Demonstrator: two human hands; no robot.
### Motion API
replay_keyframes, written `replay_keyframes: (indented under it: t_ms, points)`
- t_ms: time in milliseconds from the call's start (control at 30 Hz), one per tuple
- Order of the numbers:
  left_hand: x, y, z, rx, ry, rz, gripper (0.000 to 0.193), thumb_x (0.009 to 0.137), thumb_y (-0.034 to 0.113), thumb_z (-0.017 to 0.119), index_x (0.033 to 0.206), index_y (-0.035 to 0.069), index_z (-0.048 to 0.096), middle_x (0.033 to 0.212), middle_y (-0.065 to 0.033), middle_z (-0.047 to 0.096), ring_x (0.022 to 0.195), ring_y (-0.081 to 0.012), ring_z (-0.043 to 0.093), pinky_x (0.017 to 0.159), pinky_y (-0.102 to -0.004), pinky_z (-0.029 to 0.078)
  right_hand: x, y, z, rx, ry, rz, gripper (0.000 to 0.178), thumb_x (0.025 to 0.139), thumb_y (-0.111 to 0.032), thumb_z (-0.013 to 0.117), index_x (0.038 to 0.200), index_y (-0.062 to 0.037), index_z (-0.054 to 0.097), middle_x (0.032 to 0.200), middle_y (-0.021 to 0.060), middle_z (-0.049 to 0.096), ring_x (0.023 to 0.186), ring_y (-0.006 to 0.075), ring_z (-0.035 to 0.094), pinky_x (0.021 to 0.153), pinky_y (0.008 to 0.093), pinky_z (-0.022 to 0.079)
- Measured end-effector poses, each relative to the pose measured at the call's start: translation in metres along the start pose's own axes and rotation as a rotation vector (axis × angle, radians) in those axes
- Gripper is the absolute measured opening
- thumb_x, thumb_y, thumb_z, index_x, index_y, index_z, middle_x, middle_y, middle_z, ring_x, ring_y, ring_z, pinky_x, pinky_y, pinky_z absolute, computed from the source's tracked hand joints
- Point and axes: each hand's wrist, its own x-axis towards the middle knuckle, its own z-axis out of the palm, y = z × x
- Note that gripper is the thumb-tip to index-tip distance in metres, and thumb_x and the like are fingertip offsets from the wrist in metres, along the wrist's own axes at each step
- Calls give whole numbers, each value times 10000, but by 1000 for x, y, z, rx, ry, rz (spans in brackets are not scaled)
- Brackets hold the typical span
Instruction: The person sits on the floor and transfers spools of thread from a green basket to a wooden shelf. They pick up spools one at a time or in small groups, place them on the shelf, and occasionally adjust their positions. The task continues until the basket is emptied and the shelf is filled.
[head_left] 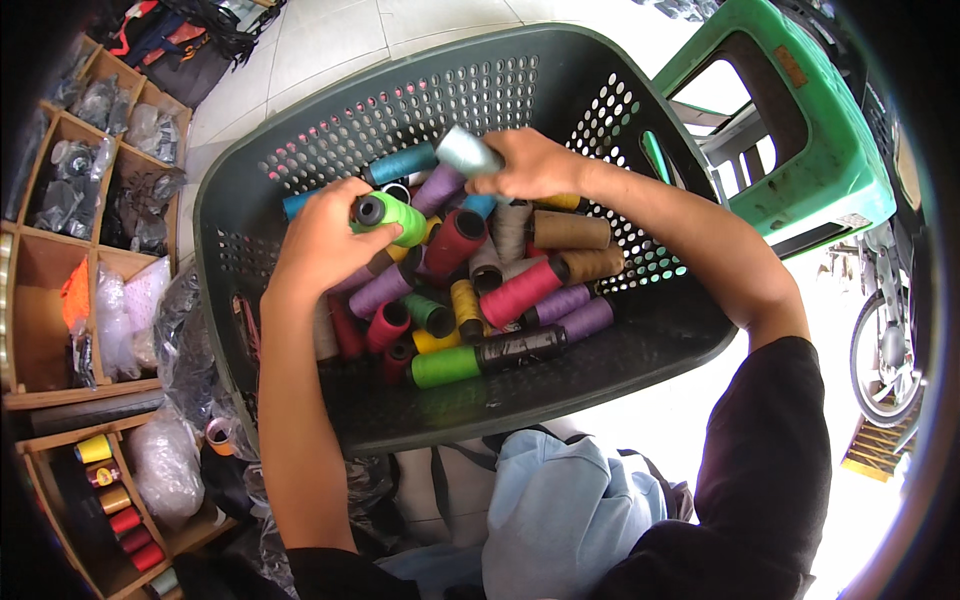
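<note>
Inside a dark perforated plastic basket (480, 405) lies a heap of thread spools in many colours. My left hand (325, 230) is closed round a bright green thread spool (402, 220), its black core end pointing left. Over the far part of the heap, my right hand (530, 165) grips a pale blue thread spool (466, 152), slightly blurred. Beneath the hands are a dark red spool (457, 240), a pink spool (520, 292) and a tan spool (572, 230). Another green spool (446, 367) rests near the basket's close side.
Wooden compartments (60, 255) with plastic-wrapped items stand along the left. Below them, a wooden box (75, 500) holds several small spools beside a clear plastic bag (168, 470). A green plastic stool (840, 150) is at the right, with a wheel (880, 355) beyond it.
</note>
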Motion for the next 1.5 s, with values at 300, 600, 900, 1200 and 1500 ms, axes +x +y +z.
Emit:
replay_keyframes:
  t_ms: [300,600,900,1200,1500]
  points:
    - [-5,3,-45,-1852,425,35,538,1002,438,543,1225,-47,610,1206,-198,664,1163,-340,629,1110,-523,411,-21,-25,-14,-164,74,-63,537,790,-408,742,1050,57,669,988,292,702,982,420,692,890,467,542]
    - [12,28,38,-1144,-148,-678,319,934,369,666,953,50,667,829,-74,708,680,-199,710,613,-338,602,-14,-21,-2,99,-7,-12,590,798,-479,743,1021,66,708,1024,280,709,968,391,705,873,446,541]
    - [8,23,51,-835,34,-510,443,922,437,690,894,-5,723,725,-52,679,590,-139,659,492,-281,530,-29,-34,13,797,-538,-89,596,837,-563,651,1030,-1,703,888,97,706,794,189,684,661,293,511]
    - [13,30,49,-1243,60,-569,609,993,567,538,1223,12,634,1035,-90,730,831,-182,721,726,-290,555,-43,-48,7,770,-488,-97,660,833,-584,692,1109,14,652,1000,98,652,908,192,632,764,309,497]
    - [10,34,47,-1469,-58,-255,670,981,659,467,1287,75,582,1137,-108,665,1026,-223,663,923,-363,536,-44,-52,5,821,-338,-142,978,919,-628,601,1574,5,242,1508,273,413,1402,358,419,1132,431,378]
